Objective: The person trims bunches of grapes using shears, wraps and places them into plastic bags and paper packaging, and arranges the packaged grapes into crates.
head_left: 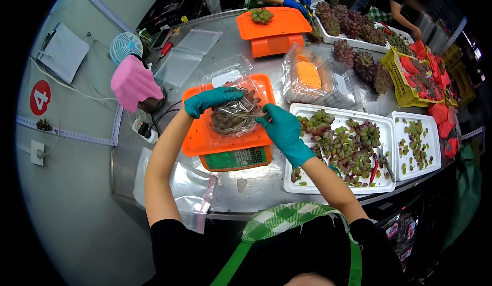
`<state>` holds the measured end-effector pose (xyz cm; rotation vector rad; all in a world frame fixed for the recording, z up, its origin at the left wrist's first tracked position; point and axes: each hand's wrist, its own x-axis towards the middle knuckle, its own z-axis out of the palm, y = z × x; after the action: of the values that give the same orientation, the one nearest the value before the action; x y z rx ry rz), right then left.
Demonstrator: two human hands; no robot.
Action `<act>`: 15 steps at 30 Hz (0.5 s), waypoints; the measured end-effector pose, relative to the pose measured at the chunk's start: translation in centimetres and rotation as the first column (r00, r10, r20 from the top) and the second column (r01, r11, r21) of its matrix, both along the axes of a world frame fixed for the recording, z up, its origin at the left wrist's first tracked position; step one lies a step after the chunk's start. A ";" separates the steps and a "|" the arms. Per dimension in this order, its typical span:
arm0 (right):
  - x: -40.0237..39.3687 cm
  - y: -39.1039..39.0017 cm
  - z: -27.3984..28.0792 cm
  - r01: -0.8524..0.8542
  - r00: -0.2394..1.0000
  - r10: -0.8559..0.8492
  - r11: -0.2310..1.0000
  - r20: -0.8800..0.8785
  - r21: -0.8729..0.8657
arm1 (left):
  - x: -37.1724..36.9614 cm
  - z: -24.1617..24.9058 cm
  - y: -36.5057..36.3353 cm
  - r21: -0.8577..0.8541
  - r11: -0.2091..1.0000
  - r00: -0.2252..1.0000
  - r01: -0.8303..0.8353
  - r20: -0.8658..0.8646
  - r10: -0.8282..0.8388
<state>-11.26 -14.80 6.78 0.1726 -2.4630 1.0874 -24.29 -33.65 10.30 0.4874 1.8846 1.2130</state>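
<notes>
A clear plastic box (233, 126) packed with dark succulents sits on the orange pan (193, 141) of a scale. Its transparent lid (225, 72) appears raised behind it. My left hand (212, 101), in a teal glove, lies across the left and upper part of the plants with fingers stretched out; its thumb is hidden. At the box's right edge, my right hand (283, 132), also gloved in teal, has thumb and fingers closed on the clear plastic. Glare hides where film and box wall meet.
White trays with succulent rosettes (320, 124) and loose leaves (416, 142) stand to the right, with red-handled pliers (379, 165). Stacked clear boxes (320, 83) and another orange scale (274, 25) are behind. Plastic bags (179, 183) lie front left. Blue-gloved hands (302, 3) work opposite.
</notes>
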 end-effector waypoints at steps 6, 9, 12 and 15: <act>-3.8 -0.6 1.3 -0.045 0.968 -0.077 0.882 0.238 0.469 | 2.6 2.3 0.0 -0.250 0.919 0.877 -0.305 -0.450 0.169; -4.8 -0.4 1.6 -0.160 0.946 -0.035 0.813 0.321 0.560 | 5.3 2.6 -0.8 -0.005 0.829 0.598 -0.559 -0.695 0.399; -5.3 0.4 2.5 -0.276 0.918 0.063 0.809 0.391 0.518 | 6.9 0.2 -3.8 0.336 0.676 0.306 -0.656 -0.701 0.644; -5.1 1.6 1.9 -0.380 0.851 0.225 0.887 0.474 0.262 | 6.1 -4.8 -7.5 0.436 0.562 0.160 -0.703 -0.673 0.722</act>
<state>-16.38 -13.18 8.70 0.5019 -3.1101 0.8642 -18.20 -41.15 5.49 0.0659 3.1655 1.8108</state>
